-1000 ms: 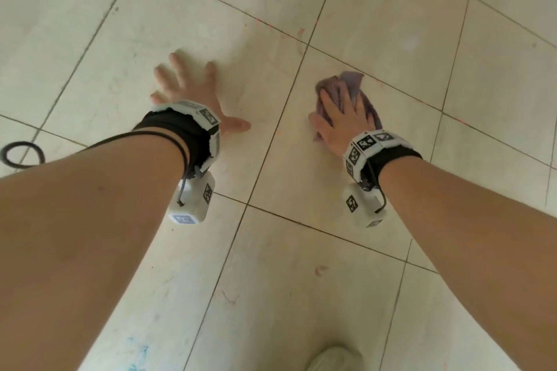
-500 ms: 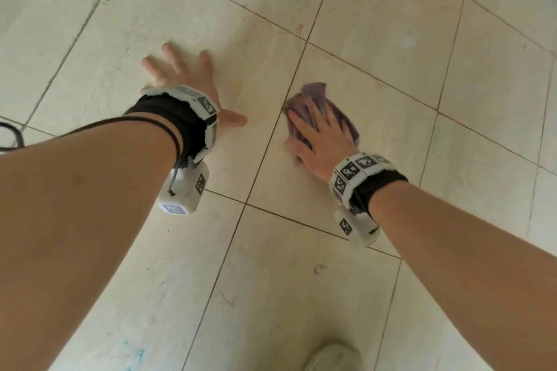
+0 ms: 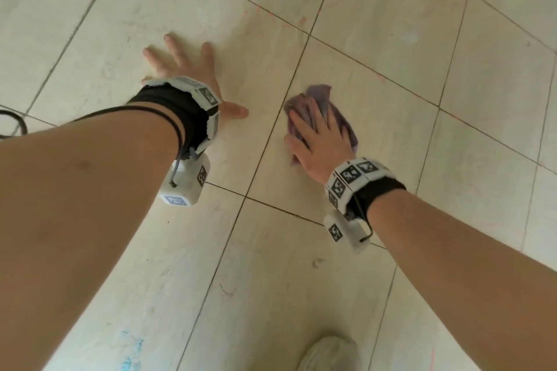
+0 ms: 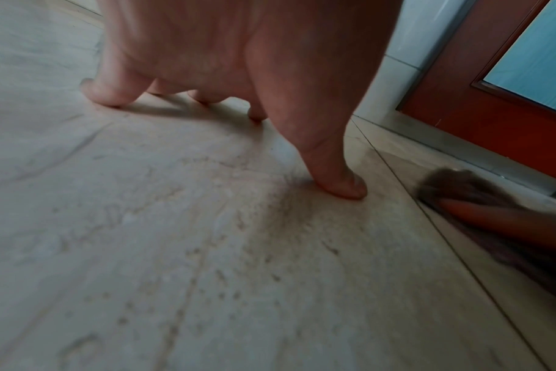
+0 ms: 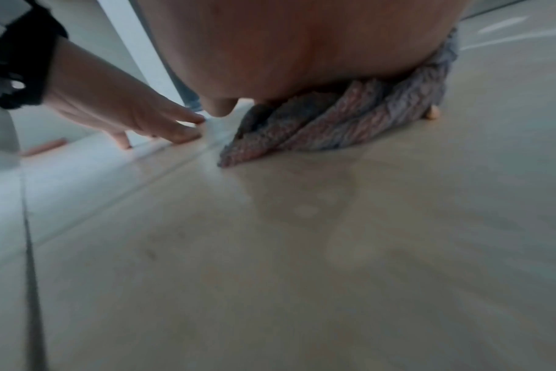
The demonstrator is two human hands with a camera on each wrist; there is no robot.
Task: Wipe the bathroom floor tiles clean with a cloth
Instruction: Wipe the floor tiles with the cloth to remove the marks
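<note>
The floor tiles (image 3: pixel 376 48) carry faint pink marks ahead of and behind the right grip (image 3: pixel 319 141), which presses flat-fingered on the bunched purple cloth (image 3: pixel 346 126) under it. The left grip (image 3: pixel 187 69), splayed empty, braces beside it across the grout line. No readable writing.

floor: pale beige tiles (image 3: pixel 376 9), dark grout lines, faint red and blue marks
cloth: crumpled purple cloth (image 3: pixel 319 96), right of centre
shoe: pale toe (image 3: pixel 328 352), near edge
cable: black (image 3: pixel 15 123), far left
</note>
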